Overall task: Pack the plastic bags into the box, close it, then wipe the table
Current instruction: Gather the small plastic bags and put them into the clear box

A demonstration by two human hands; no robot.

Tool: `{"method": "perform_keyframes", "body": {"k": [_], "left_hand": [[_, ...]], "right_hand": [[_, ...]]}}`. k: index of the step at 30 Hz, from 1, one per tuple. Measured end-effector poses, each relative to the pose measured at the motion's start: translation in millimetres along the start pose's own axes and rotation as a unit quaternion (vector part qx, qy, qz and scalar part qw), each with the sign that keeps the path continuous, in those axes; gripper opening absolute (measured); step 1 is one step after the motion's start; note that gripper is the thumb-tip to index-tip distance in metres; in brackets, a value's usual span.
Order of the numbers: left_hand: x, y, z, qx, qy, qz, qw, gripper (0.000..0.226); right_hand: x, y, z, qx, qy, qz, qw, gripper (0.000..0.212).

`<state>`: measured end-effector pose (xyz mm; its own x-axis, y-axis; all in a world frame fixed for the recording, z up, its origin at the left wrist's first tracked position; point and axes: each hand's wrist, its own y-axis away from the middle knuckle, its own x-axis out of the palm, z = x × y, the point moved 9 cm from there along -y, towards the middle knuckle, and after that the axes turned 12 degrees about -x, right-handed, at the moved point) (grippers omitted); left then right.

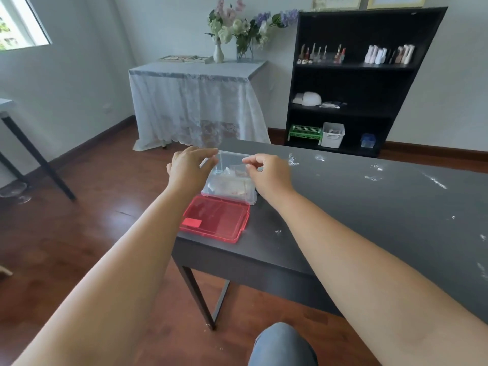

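A clear plastic box [229, 190] stands open near the left end of the dark table [369, 207], with several clear plastic bags [227, 184] lying inside. Its red lid [215, 219] lies flat on the table just in front of it. Both my hands hover over the box's far half. My right hand [266, 174] pinches the edge of a small clear bag [239, 170] between thumb and forefinger. My left hand [190, 167] has its fingers curled at the box's far left corner, with a pale strip of the same bag's plastic under the fingertips.
White smears and specks [375, 173] dot the tabletop to the right of the box. The table's left edge runs close beside the box and lid. Behind stand a lace-covered table [195, 101] and a black shelf unit [356, 83]. My knee [282, 344] shows below.
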<state>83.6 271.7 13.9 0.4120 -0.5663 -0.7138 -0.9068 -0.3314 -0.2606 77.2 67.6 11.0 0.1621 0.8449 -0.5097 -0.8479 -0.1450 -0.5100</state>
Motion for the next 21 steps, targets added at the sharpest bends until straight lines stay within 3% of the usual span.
{"method": "perform_keyframes", "body": {"k": [4, 10, 13, 16, 21], "left_hand": [[-18.3, 13.4, 19.0, -0.033, 0.115, -0.025, 0.992, 0.025], [-39.5, 35.0, 56.8, -0.07, 0.146, -0.069, 0.984, 0.014], [-34.6, 39.1, 72.3, -0.098, 0.108, -0.036, 0.989, 0.019], [-19.7, 44.4, 82.0, -0.115, 0.014, 0.026, 0.993, 0.02], [-17.3, 54.8, 85.9, -0.117, -0.033, 0.038, 0.992, 0.016]], "right_hand": [[-1.0, 1.7, -1.3, -0.001, -0.002, -0.01, 1.0, 0.019], [-33.3, 41.6, 6.9, 0.028, -0.002, -0.127, 0.991, 0.013], [-22.9, 67.1, 4.2, 0.073, 0.083, -0.036, 0.993, 0.009], [-1.9, 82.4, 0.2, 0.096, 0.179, 0.079, 0.976, 0.025], [14.4, 86.8, -4.1, 0.11, 0.254, 0.139, 0.951, 0.036]]}}
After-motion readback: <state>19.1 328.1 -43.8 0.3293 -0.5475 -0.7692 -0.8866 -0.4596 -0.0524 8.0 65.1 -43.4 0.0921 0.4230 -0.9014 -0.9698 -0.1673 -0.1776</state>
